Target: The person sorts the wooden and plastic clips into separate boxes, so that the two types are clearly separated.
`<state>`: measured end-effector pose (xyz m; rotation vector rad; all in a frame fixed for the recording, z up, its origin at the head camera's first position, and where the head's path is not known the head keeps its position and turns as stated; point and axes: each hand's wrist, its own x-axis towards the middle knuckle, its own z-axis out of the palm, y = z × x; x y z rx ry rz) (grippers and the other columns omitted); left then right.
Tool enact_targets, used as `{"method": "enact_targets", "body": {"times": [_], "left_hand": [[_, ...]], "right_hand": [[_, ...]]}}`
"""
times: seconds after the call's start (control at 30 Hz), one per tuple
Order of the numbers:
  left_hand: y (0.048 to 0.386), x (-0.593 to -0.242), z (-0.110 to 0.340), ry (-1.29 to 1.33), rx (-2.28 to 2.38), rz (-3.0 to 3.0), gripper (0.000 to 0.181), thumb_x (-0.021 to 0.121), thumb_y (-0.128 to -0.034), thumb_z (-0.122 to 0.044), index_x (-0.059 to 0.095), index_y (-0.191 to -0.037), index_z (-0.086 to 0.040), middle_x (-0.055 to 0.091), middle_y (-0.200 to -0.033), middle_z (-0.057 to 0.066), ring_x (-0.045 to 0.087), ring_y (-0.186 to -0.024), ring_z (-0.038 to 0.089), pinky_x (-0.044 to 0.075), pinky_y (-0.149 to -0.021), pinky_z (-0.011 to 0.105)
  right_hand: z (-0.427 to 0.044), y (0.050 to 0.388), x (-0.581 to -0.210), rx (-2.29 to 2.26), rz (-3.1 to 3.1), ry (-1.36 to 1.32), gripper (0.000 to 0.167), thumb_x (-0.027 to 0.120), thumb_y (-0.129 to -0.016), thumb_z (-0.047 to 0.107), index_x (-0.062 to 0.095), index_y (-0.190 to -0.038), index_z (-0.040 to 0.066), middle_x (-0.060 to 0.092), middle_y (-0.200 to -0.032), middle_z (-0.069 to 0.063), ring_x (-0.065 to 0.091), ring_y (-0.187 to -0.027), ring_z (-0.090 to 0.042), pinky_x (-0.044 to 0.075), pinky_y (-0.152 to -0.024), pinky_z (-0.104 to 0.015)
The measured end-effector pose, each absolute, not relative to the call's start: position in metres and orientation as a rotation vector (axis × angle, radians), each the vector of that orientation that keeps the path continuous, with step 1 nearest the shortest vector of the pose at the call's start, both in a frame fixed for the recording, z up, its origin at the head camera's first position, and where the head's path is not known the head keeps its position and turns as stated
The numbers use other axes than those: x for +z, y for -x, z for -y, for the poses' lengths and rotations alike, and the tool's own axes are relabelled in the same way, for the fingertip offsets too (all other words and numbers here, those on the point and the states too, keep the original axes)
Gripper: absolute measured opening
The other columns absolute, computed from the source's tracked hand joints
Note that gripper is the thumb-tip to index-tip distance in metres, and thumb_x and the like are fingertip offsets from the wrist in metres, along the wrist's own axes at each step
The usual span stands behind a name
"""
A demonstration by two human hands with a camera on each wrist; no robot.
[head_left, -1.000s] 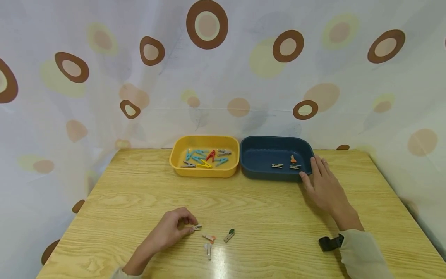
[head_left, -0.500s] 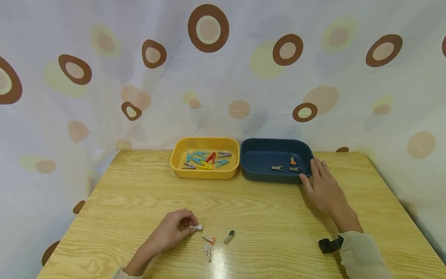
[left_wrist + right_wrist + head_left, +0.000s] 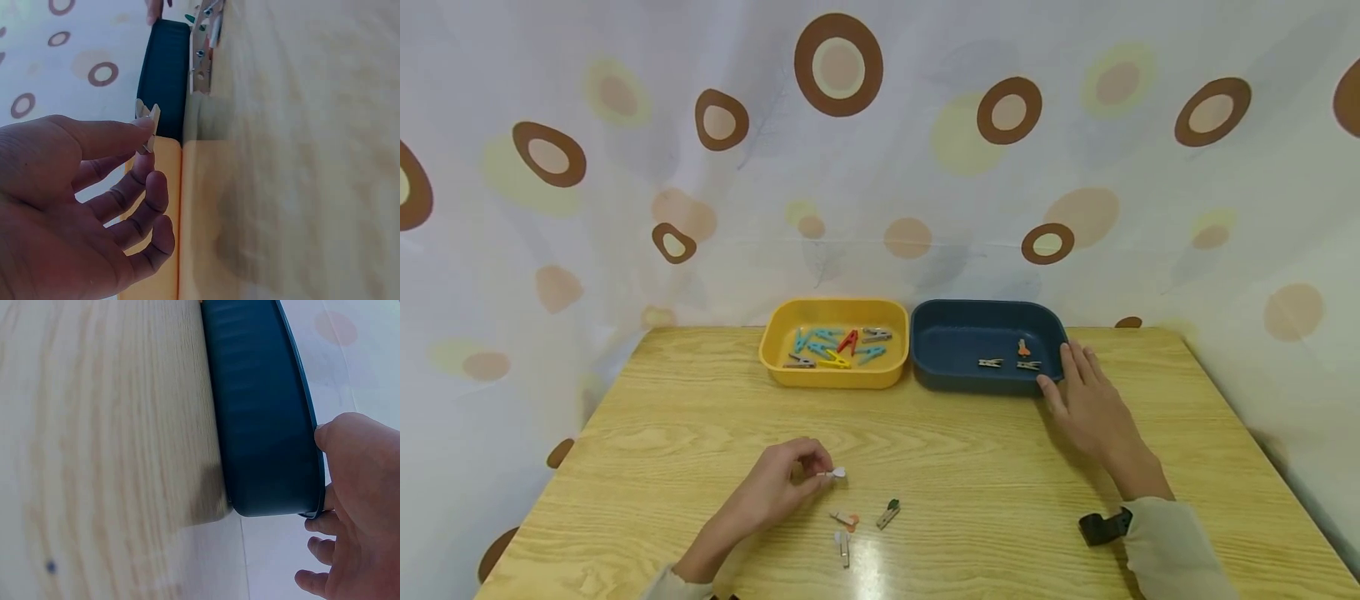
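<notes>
Between thumb and forefinger my left hand (image 3: 778, 486) pinches a small wooden clothespin (image 3: 149, 128) with a white, heart-like decoration, held just above the table. The other fingers are loosely bent. Near that hand lie several more wooden clothespins: one with an orange decoration (image 3: 844, 520), one with a pale decoration (image 3: 844, 550) and one with a green decoration (image 3: 888, 514). My right hand (image 3: 1093, 408) rests at the right front corner of the dark blue tray (image 3: 955, 382), thumb touching its rim and fingers fairly straight along the side.
Several wooden clothespins, one of them orange-trimmed (image 3: 1023, 348), lie in the blue tray. Left of it stands a yellow tray (image 3: 835, 379) with several plastic clothespins in blue, red, yellow and grey. Behind both trays hangs a patterned curtain (image 3: 880, 167). A black strap (image 3: 1103, 528) sits at the right wrist.
My left hand has moved slightly up and to the right with its clothespin, whose white decoration has turned into view. The right hand stays at the blue tray. The head view has shifted a little.
</notes>
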<state>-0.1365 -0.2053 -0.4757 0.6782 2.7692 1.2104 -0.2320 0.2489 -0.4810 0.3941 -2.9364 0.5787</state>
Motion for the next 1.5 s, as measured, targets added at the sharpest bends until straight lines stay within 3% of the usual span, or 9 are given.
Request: {"method": "enact_targets", "body": {"times": [0.13,0.63,1.07,1.23,1.5], "left_hand": [[0.142,-0.472,0.201,-0.679,1.213,-2.793,0.011,0.076,-0.0935,-0.008,0.07,-0.092,-0.018,0.063,-0.084,-0.012,0.057,-0.077,0.006,0.047,-0.063,0.025],[0.17,-0.452,0.167,-0.717,1.238,-2.868,0.011,0.074,-0.095,-0.008,0.071,-0.095,-0.019,0.066,-0.087,-0.012,0.061,-0.081,0.007,0.046,-0.066,0.026],[0.201,-0.434,0.129,-0.821,1.315,-2.808,0.005,0.07,-0.1002,-0.016,0.073,-0.101,-0.013,0.068,-0.091,-0.009,0.062,-0.084,0.009,0.047,-0.068,0.029],[0.214,-0.434,0.117,-0.839,1.339,-2.834,0.001,0.07,-0.0993,-0.01,0.071,-0.1,-0.01,0.067,-0.09,-0.005,0.061,-0.082,0.011,0.048,-0.067,0.027],[0.238,-0.43,0.095,-0.837,1.401,-2.883,0.003,0.072,-0.0971,-0.007,0.07,-0.099,-0.006,0.067,-0.092,0.001,0.063,-0.086,0.018,0.057,-0.08,0.043]], "right_hand": [[-0.247,0.23,-0.48,0.596,2.938,-0.403,0.078,0.032,-0.112,0.046,0.009,-0.16,-0.01,0.006,-0.166,-0.034,0.003,-0.153,-0.051,0.014,-0.119,-0.065],[-0.248,0.229,-0.479,0.576,2.932,-0.392,0.078,0.033,-0.112,0.046,0.01,-0.16,-0.011,0.007,-0.166,-0.034,0.004,-0.153,-0.051,0.014,-0.12,-0.064],[-0.248,0.231,-0.479,0.567,2.94,-0.387,0.078,0.032,-0.112,0.047,0.009,-0.16,-0.01,0.007,-0.166,-0.033,0.004,-0.153,-0.05,0.014,-0.12,-0.064],[-0.246,0.232,-0.479,0.569,2.94,-0.386,0.079,0.031,-0.112,0.048,0.011,-0.16,-0.011,0.008,-0.165,-0.034,0.005,-0.153,-0.05,0.014,-0.12,-0.064],[-0.248,0.23,-0.48,0.567,2.931,-0.389,0.078,0.031,-0.112,0.048,0.009,-0.16,-0.011,0.009,-0.165,-0.034,0.005,-0.153,-0.05,0.014,-0.121,-0.063]]}}
